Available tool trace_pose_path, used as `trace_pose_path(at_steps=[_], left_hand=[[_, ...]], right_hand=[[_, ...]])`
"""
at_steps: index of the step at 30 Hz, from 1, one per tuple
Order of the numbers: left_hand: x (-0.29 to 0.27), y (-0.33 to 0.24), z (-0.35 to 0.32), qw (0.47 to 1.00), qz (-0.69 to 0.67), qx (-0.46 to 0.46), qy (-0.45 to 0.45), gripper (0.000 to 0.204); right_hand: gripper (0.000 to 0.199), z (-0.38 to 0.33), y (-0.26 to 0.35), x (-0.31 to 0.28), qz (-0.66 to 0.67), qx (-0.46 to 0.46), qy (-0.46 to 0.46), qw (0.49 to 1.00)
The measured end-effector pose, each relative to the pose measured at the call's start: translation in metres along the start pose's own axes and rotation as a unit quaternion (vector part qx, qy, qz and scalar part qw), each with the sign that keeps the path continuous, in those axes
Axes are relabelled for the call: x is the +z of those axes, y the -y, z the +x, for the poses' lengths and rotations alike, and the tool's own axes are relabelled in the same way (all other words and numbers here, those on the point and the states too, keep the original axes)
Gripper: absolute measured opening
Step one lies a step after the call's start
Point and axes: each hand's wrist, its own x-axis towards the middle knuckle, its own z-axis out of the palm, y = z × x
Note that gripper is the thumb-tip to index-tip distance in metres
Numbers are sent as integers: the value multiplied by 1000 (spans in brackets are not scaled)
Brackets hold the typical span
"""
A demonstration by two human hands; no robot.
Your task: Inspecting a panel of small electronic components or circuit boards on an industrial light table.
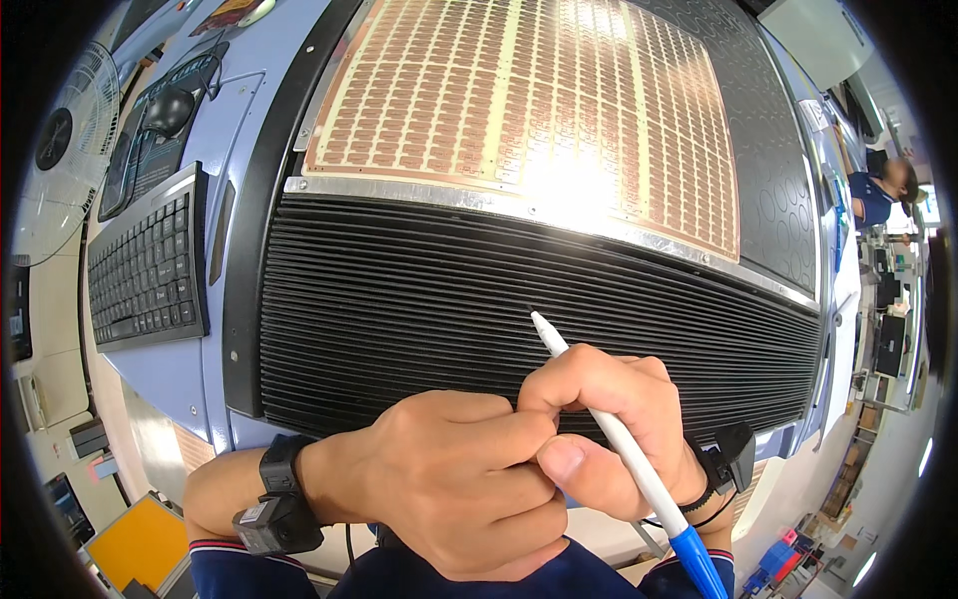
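Note:
My right hand (649,404) holds a white pen (631,451) with a blue cap on its back end. The pen slants across that hand, its tip pointing up and away over a black ribbed bellows cover (449,299). Closed in a loose fist, my left hand (449,479) presses against the fingers of the right one. Anything inside its curled fingers is hidden. Beyond the bellows lies a flat copper and cream circuit panel (419,110) with rows of repeated small patterns, glaring brightly near its middle.
A metal strip (399,192) borders the panel's near edge. On the left are a black keyboard (150,265), a black mouse (168,110) and a fan (65,150). A black mat (768,180) lies right of the panel. A person (878,195) is at the far right.

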Motion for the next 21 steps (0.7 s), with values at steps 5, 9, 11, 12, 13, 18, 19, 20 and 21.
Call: trace_pose_path(at_steps=[5, 9, 11, 12, 13, 18, 19, 20, 21], left_hand=[[-16, 9, 3, 998, 39, 16, 35, 21], [-45, 34, 17, 967, 163, -182, -66, 24], [-51, 50, 23, 887, 379, -260, -51, 55], [-52, 61, 14, 856, 441, -267, -34, 58], [-57, 69, 7, 819, 504, -274, -20, 62], [-65, 65, 3, 830, 399, -389, -19, 62], [-66, 65, 5, 831, 376, -407, -41, 60], [-74, 70, 2, 846, 352, -385, -110, 56], [-83, 72, 0, 857, 326, -358, -176, 53]], right_hand=[[13, 7, 10, -5, -64, 55, 2, 996], [38, 23, 8, -31, -167, 54, -238, 955], [37, 23, -3, -68, -360, -9, -264, 895], [38, 25, -7, -70, -353, 14, -268, 896], [40, 28, -10, -69, -345, 33, -269, 898], [65, 31, -29, -66, -497, 23, -121, 859], [67, 30, -26, -65, -474, 40, -130, 870], [67, 29, -26, -63, -472, 19, -134, 871], [61, 28, -30, -63, -499, -19, -144, 855]])
